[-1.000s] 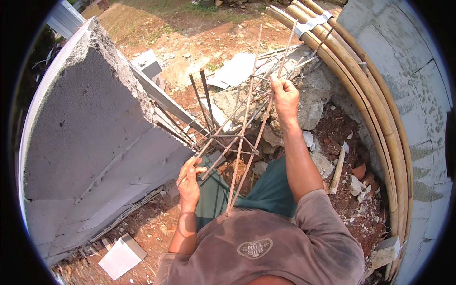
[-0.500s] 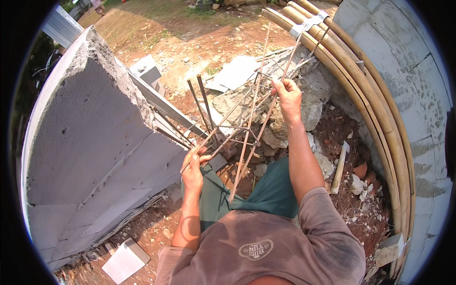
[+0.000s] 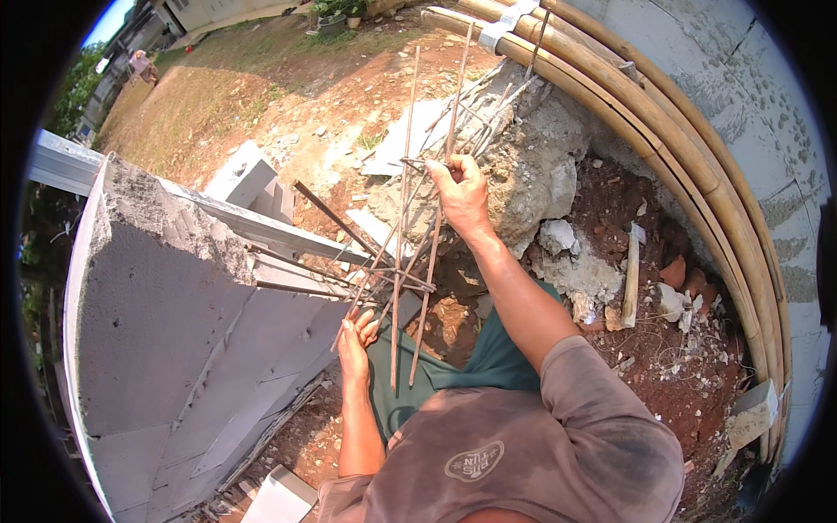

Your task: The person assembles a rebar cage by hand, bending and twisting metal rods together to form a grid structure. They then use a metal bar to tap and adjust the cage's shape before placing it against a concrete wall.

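Note:
A rusty rebar cage (image 3: 401, 228), long thin rods tied with square stirrups, is tilted in front of me. Its near rod ends hang over my green trousers and its far end reaches across broken concrete. My right hand (image 3: 462, 193) is closed round one rod beside a stirrup, about midway along. At the near end, my left hand (image 3: 355, 345) has its fingers curled at the end of another rod. Close by, steel rods (image 3: 301, 277) stick out of the broken end of the grey block wall (image 3: 174, 322), and the cage crosses in front of their tips.
Long bamboo poles (image 3: 689, 166), bound with a white strip, curve along the right beside another grey wall (image 3: 798, 288). Broken concrete (image 3: 545, 144) lies ahead. A loose grey block (image 3: 281, 499) lies at lower left. Far left, a person (image 3: 142, 67) is in the yard.
The cage has shifted left, nearer the rods at the wall end, with both hands still on it. My right hand moved left with it. The view has also turned somewhat.

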Action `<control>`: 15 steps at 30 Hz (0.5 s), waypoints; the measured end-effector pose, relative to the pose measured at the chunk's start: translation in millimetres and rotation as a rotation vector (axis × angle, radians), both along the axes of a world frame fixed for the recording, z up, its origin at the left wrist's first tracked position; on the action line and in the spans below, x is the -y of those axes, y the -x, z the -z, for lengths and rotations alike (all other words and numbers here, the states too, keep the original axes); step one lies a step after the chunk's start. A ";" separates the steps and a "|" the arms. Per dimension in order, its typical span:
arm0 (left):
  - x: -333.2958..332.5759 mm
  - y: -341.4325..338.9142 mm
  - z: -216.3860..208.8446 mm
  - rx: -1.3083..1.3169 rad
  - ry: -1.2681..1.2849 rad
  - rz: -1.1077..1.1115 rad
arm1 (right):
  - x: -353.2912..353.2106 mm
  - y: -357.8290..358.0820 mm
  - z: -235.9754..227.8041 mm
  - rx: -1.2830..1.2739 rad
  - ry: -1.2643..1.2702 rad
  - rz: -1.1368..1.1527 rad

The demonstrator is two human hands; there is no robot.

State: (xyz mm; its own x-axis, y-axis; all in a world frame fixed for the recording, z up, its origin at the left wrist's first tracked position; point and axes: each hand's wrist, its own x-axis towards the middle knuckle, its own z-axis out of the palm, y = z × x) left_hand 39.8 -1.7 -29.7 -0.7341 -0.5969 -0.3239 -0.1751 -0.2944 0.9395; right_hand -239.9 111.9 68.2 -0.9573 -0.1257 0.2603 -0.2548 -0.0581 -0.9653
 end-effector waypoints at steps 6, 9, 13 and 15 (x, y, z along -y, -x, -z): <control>-10.4 14.1 -16.0 0.000 0.174 0.171 | 19.2 6.9 5.4 -0.009 0.082 0.206; -8.9 21.2 -41.8 0.057 0.252 0.277 | 27.1 19.2 4.0 -0.016 0.128 0.261; -5.8 24.2 -66.1 0.033 0.254 0.276 | 32.5 34.6 -2.1 -0.030 0.108 0.338; -6.2 28.0 -72.8 0.001 0.317 0.304 | 25.2 49.0 -4.8 -0.003 0.070 0.354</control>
State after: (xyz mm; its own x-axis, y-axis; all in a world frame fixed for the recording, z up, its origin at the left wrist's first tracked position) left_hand 11.8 4.5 43.1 -0.8915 -0.4236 -0.1606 -0.2106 0.0735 0.9748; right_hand -288.8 86.7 73.0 -0.9374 0.2318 0.2598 -0.2741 -0.0315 -0.9612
